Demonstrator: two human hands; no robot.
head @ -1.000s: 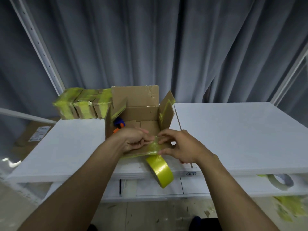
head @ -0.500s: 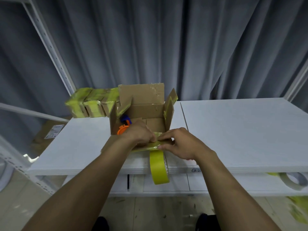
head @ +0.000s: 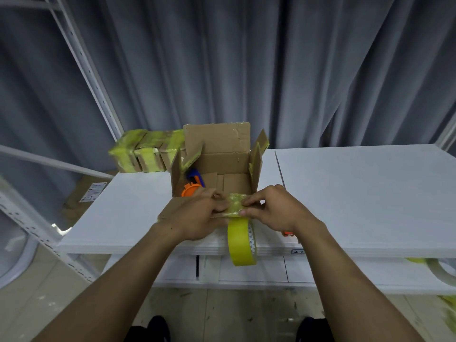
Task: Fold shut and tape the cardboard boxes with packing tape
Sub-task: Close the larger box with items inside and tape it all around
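Cardboard box (head: 217,156), flaps open, stands just beyond the left hand (head: 197,214) and right hand (head: 275,211), both pinching crumpled yellow packing tape (head: 235,206) above its hanging roll (head: 240,245).

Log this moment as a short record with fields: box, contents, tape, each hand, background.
Box: brown cardboard box, flaps open, on the white table
Contents: orange round item and blue item, both partly hidden
Roll: yellow packing-tape roll, hanging from the strip over the table's front edge
Strip: crumpled yellow strip at the box's near flap
Left: left hand pinches the strip's left end
Right: right hand pinches the strip's right end
Background: row of small boxes wrapped in yellow tape, behind and left of the open box
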